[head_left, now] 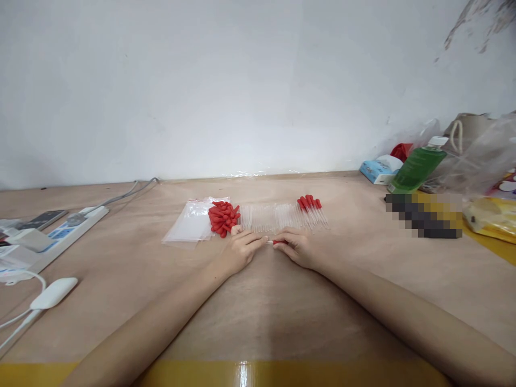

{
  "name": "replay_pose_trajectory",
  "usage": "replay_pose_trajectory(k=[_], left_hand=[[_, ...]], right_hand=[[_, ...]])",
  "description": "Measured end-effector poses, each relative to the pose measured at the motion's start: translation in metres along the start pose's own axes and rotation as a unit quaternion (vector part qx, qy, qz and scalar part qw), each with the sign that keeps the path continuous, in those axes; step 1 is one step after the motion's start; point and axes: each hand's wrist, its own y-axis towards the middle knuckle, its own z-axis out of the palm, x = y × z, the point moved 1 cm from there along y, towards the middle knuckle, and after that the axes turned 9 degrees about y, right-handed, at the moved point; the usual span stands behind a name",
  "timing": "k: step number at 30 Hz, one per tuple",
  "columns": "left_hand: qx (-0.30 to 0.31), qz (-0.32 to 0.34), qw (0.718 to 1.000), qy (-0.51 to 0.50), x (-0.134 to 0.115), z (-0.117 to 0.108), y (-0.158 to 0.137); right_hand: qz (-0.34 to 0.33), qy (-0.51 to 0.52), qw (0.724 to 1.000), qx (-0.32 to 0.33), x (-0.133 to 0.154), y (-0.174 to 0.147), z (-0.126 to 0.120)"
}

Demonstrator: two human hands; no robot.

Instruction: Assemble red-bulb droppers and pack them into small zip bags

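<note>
I'm holding a thin clear tube (270,242) and a red cap (278,242) between two hands, low over the brown tabletop (266,306).
My left hand (243,250) is pinching the clear end, fingertips nearly together, while my right hand (298,247) is gripping the red cap narrowly; I can't tell how far the cap is sitting over the tube. Both pieces are lying just on the near side of a row of clear tubes (262,217). Loose red caps (223,219) are heaping at its left end, beside flat clear bags (187,223); red-tipped tubes (310,204) are lying at its right end.
</note>
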Motion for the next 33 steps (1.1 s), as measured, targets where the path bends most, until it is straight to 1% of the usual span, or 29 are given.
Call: replay_pose_trajectory(k=[6,11,15,19,21,22,25,27,29,31,32,33], left_hand=[[-0.001,-0.019,1.0,-0.012,-0.006,0.003,0.0],[0.006,-0.026,0.999,-0.023,-0.008,0.006,0.001],[0.02,-0.045,0.998,-0.028,-0.008,0.009,0.002],[0.004,-0.09,0.995,-0.053,-0.008,0.008,0.004],[0.006,-0.105,0.991,-0.078,-0.007,0.005,0.004],[0.01,-0.116,0.989,-0.088,-0.006,0.002,0.003],[0.018,-0.164,0.982,-0.094,-0.002,-0.004,0.0],[0.032,-0.186,0.978,-0.084,0.0,-0.005,-0.002],[0.053,-0.188,0.978,-0.077,0.0,-0.005,-0.002],[0.07,-0.181,0.978,-0.073,-0.001,-0.003,-0.001],[0.077,-0.178,0.978,-0.072,-0.002,-0.002,0.0],[0.081,-0.177,0.978,-0.07,-0.003,-0.002,0.001]], right_hand=[[-0.005,-0.016,1.0,0.004,0.003,0.002,0.0],[0.005,-0.024,1.0,0.018,0.008,0.004,0.0],[0.027,0.009,0.999,0.017,0.007,0.007,-0.002],[0.073,0.097,0.993,-0.009,0.001,0.012,-0.005],[0.108,0.132,0.984,-0.051,-0.002,0.015,-0.009],[0.13,0.152,0.976,-0.082,-0.004,0.017,-0.012],[0.193,0.207,0.938,-0.199,-0.012,0.025,-0.035],[0.215,0.212,0.91,-0.283,-0.02,0.031,-0.062],[0.227,0.18,0.893,-0.344,-0.031,0.035,-0.094],[0.231,0.118,0.893,-0.367,-0.047,0.035,-0.122],[0.246,0.082,0.894,-0.366,-0.056,0.033,-0.133],[0.271,0.046,0.898,-0.345,-0.066,0.031,-0.14]])
